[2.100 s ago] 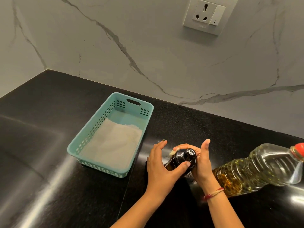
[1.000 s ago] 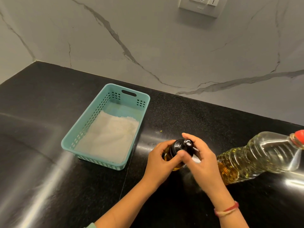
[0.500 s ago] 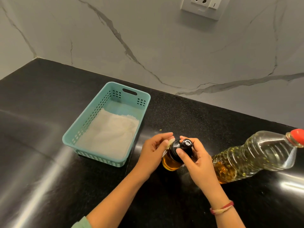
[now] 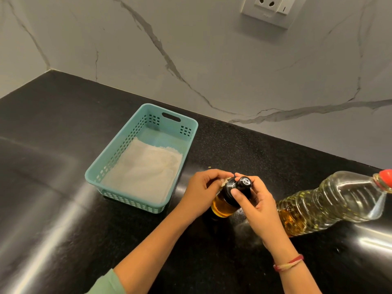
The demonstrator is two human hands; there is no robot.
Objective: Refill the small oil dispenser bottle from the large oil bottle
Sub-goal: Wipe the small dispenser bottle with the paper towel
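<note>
Small glass oil dispenser bottle with black cap on black worktop. Left hand clamps body; right hand grips cap. Large clear plastic oil bottle, red-capped, just right.

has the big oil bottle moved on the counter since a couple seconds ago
No. The big oil bottle stands in the same spot relative to the teal basket and the marble vein behind it. Its small shifts in the picture match the head camera moving.
</note>
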